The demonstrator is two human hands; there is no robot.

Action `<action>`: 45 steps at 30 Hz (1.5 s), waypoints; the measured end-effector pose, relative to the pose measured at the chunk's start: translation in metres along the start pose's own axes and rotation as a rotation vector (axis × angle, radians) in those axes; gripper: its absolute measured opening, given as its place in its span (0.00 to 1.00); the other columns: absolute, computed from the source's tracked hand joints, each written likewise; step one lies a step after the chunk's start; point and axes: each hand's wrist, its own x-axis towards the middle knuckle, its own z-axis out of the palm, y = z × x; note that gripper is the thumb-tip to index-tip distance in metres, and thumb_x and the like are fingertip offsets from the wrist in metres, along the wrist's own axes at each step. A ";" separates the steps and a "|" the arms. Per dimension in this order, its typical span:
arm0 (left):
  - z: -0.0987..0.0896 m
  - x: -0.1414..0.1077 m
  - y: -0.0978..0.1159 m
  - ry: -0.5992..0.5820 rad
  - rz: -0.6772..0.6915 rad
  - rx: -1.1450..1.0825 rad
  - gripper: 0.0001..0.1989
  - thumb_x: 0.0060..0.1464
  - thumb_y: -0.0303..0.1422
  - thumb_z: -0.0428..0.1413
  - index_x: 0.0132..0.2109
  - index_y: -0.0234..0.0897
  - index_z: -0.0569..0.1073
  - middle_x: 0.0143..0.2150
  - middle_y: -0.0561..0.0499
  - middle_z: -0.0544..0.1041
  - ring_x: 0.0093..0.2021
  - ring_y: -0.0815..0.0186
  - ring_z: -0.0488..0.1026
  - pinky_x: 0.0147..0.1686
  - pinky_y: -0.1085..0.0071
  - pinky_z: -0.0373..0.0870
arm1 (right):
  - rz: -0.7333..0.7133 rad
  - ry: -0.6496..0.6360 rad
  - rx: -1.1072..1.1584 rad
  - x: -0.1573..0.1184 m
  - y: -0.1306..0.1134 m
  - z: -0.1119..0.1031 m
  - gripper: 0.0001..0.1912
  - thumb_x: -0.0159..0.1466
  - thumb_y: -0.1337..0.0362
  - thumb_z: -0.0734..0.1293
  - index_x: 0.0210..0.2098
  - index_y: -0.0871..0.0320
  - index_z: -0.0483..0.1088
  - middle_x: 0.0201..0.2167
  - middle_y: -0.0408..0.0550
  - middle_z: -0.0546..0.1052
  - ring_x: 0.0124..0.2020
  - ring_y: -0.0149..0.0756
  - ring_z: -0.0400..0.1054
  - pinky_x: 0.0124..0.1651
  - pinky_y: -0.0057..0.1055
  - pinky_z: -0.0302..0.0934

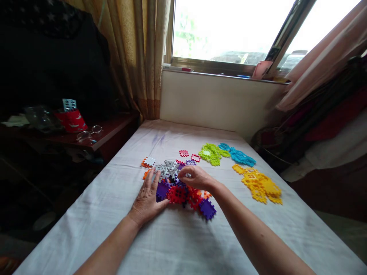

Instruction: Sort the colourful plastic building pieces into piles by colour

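A mixed pile of notched plastic building tiles lies on the sheet, with red tiles [177, 194], purple tiles [207, 209] and grey tiles [164, 169] heaped together. My left hand [147, 196] rests at the pile's left side, fingers spread and thumb touching its near edge. Over the middle of the heap my right hand [195, 176] is curled with its fingertips pinched together; whatever they hold is hidden. Just beyond that hand lie two loose red tiles [184, 153]. Orange tiles and a white tile [149, 161] sit beyond my left fingertips.
Sorted groups lie to the right: lime green tiles [211, 153], blue tiles [242, 156] and yellow tiles [259, 185]. A dark table [120, 131] at left bears glasses [89, 132] and a red cup [71, 121]. A wall and window stand behind; clothes hang at right.
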 end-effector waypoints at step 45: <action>-0.051 0.072 -0.051 0.571 -0.947 -1.990 0.20 0.66 0.43 0.42 0.47 0.36 0.73 0.38 0.46 0.82 0.41 0.58 0.81 0.44 0.55 0.79 | 0.431 0.697 -0.289 -0.078 0.087 0.043 0.10 0.62 0.60 0.68 0.42 0.54 0.77 0.38 0.48 0.80 0.40 0.40 0.70 0.47 0.36 0.61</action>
